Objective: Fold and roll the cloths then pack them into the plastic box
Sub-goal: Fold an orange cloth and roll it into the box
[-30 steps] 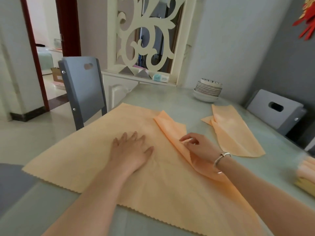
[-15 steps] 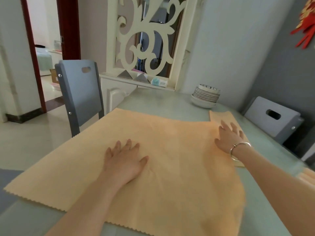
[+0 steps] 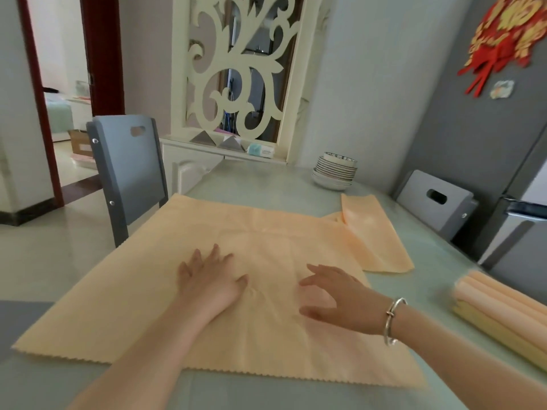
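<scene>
A large peach cloth lies spread flat on the pale green table, its zigzag edge toward me. My left hand presses flat on the cloth's middle, fingers straight. My right hand is over the cloth just to the right, fingers spread and relaxed, holding nothing. A second peach cloth, folded long, lies at the far right. Rolled peach and yellow cloths are stacked at the right edge. No plastic box shows.
A stack of bowls and plates stands at the table's far end. One grey chair is at the left side, another grey chair at the right. A grey fridge is close on the right.
The folded-over corner has been laid out, so the cloth is now flat. My right hand swept out to the far right edge, then came back to the middle beside my left hand.
</scene>
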A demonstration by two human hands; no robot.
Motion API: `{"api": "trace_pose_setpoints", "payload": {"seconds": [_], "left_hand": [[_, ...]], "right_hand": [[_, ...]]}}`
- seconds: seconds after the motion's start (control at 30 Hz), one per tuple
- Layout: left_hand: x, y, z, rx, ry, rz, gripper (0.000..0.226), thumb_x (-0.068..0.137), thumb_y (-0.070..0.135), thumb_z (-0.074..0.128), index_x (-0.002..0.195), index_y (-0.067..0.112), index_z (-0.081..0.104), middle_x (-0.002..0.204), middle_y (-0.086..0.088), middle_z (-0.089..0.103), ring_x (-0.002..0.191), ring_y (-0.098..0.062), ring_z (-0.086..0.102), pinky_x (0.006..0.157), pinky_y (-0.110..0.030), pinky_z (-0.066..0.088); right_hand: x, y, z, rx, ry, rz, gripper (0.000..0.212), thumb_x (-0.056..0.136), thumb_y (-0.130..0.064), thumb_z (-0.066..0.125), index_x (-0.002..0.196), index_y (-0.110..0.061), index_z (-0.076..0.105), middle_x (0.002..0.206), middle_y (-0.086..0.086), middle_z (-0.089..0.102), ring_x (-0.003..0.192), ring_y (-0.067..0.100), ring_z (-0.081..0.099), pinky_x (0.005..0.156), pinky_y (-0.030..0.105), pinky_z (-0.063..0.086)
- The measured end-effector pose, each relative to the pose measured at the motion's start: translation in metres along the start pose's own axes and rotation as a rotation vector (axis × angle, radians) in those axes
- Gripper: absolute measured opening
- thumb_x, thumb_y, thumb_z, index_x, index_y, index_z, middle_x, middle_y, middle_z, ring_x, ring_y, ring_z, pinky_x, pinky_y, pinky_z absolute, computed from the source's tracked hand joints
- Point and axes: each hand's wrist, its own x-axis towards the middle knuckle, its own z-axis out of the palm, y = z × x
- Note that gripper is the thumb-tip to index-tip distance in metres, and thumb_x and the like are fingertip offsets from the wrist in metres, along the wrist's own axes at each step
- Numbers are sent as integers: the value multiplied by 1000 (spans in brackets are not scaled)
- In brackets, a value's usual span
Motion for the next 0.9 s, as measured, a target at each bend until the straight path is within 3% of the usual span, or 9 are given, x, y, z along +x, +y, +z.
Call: {"api": "trace_pose_setpoints", "payload": {"seconds": [0.1, 0.23, 0.33, 0.47, 0.6, 0.67, 0.77, 0.87, 0.9], "left_hand": [[-9, 8, 1, -90, 53, 90, 49, 92, 49, 41, 137, 30, 38, 159, 2, 10, 145, -28, 7, 115, -51, 9], [-30, 16, 8, -190, 154, 228, 35, 88, 42, 50, 120, 31, 58, 140, 10, 43, 131, -19, 38, 109, -44, 28], [-42, 13, 12, -270, 126, 357, 39, 80, 53, 54, 109, 30, 64, 124, 12, 55, 117, -15, 52, 102, -37, 38], [-67, 17, 11, -342, -50, 542, 71, 58, 80, 52, 108, 32, 66, 120, 18, 55, 116, -1, 48, 107, -29, 34], [-86, 21, 8, -202, -67, 637, 64, 68, 67, 67, 122, 34, 56, 134, 20, 46, 125, 0, 39, 109, -26, 29], [-89, 15, 4, -141, -14, 641, 50, 78, 51, 66, 123, 32, 54, 133, 19, 47, 123, -3, 43, 104, -25, 34], [-89, -3, -12, -44, 49, 559, 33, 83, 24, 55, 115, 31, 56, 119, 20, 54, 109, -6, 52, 87, -24, 42], [-78, -30, -36, 40, 69, 397, 7, 82, 18, 51, 82, 24, 56, 82, 10, 57, 83, -16, 55, 69, -30, 43], [-71, -39, -43, 41, 72, 343, 13, 82, 19, 53, 70, 19, 50, 71, 7, 51, 73, -18, 51, 64, -31, 38]], "right_hand": [[-27, -13, 3, 55, -36, -15, 82, 69, -76, 49, 141, -42, 27, 154, -17, 11, 141, 3, 6, 117, 28, 11], [-56, -18, 6, 59, -67, -30, 88, 70, -67, 63, 143, -41, 23, 154, -18, 11, 141, 4, 7, 115, 25, 12], [-70, -16, 10, 66, -79, -40, 81, 75, -58, 66, 142, -37, 26, 148, -17, 23, 137, 4, 20, 110, 18, 17], [-72, -12, 17, 46, 5, -17, 62, 77, -47, 58, 134, -31, 38, 134, -13, 42, 126, 6, 40, 104, 18, 30], [-65, 0, 27, -43, 127, 47, 39, 79, -16, 49, 117, -27, 48, 113, -6, 54, 107, 17, 52, 90, 32, 42], [-62, 10, 28, -10, 221, 78, 26, 78, -12, 45, 98, -28, 51, 98, -7, 57, 95, 20, 55, 82, 36, 46], [-60, 22, 22, 58, 322, 164, 18, 80, -16, 45, 69, -30, 42, 78, -3, 57, 78, 25, 54, 69, 39, 47], [-64, 34, 9, 103, 363, 247, 28, 84, -15, 49, 61, -26, 38, 68, -3, 51, 70, 24, 51, 64, 37, 41], [-65, 38, 5, 102, 370, 244, 28, 85, -16, 50, 60, -23, 39, 68, -1, 51, 69, 24, 51, 63, 36, 40]]}}
